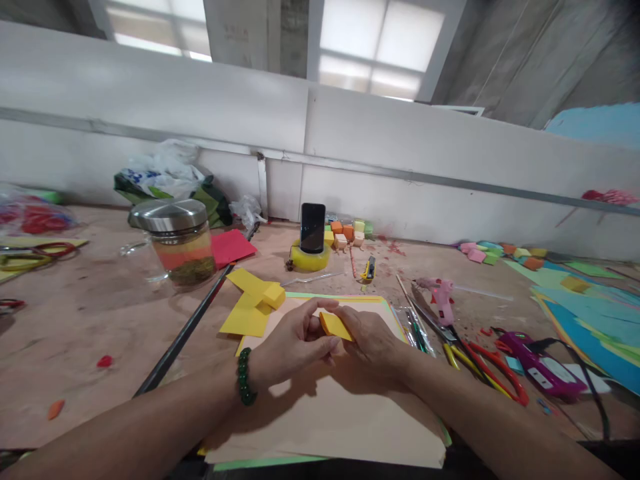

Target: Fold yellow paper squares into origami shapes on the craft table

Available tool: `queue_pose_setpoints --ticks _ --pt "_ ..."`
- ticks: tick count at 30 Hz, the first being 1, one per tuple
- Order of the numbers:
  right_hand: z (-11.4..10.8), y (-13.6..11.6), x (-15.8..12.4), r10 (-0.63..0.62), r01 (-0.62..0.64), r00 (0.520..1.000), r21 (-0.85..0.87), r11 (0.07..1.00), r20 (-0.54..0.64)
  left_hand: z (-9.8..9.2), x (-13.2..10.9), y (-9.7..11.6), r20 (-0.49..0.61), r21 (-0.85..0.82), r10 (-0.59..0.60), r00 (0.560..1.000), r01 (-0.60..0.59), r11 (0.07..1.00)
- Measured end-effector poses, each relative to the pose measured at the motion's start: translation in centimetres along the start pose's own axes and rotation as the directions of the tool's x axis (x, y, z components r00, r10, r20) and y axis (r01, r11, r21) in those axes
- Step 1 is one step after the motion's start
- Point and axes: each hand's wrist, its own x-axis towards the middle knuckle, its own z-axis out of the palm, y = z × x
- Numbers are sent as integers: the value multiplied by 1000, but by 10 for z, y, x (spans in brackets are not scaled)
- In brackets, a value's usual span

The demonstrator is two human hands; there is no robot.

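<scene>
Between both hands is a small piece of folded yellow paper (336,326), held above a stack of paper sheets (320,427). My left hand (300,337), with a green bead bracelet (245,377) at the wrist, closes its thumb and fingers on the near side of the fold. Around its right side wraps my right hand (370,337); some of those fingers are hidden behind the paper. A yellow paper cube (274,295) sits just beyond my left hand, touching flat yellow paper pieces (245,317).
A glass tea jar (180,247) stands at the left. A phone (313,229) rests upright on a yellow tape roll (310,259), near several paper cubes (343,233). To the right lie a pink glue gun (443,300), red-handled scissors (505,377) and a purple power strip (543,367).
</scene>
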Motion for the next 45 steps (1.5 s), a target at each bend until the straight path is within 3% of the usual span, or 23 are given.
queue_pose_setpoints --ticks 6,8,11,13,17,27,30,35,45 --pt "0 0 -1 -99 91 993 -112 990 -68 -3 3 1 -27 -40 -71 997 70 997" --pt "-3 -3 0 -102 95 992 -83 992 -80 -4 4 -2 -78 72 -47 996 52 996" --pt "-7 -8 1 -99 102 992 26 994 -84 -7 5 -7 -158 331 82 984 -26 943" --pt "-7 -11 2 -20 25 997 76 997 -70 -8 4 -9 -139 429 151 979 -78 900" --pt "-6 -14 3 175 -176 984 193 965 24 -7 1 -9 -57 408 189 980 -150 901" --pt "-17 -16 2 78 -133 988 464 876 134 -6 -4 -3 -19 373 270 963 -244 895" --pt "-18 -17 2 103 -149 987 457 877 123 -7 -2 -4 -29 277 226 974 -209 938" --pt "-17 -17 4 106 -124 992 438 890 64 -14 4 -1 -52 17 5 999 -4 1000" --pt "-12 -13 2 93 -110 993 257 960 76 -22 7 5 60 197 -187 981 172 965"
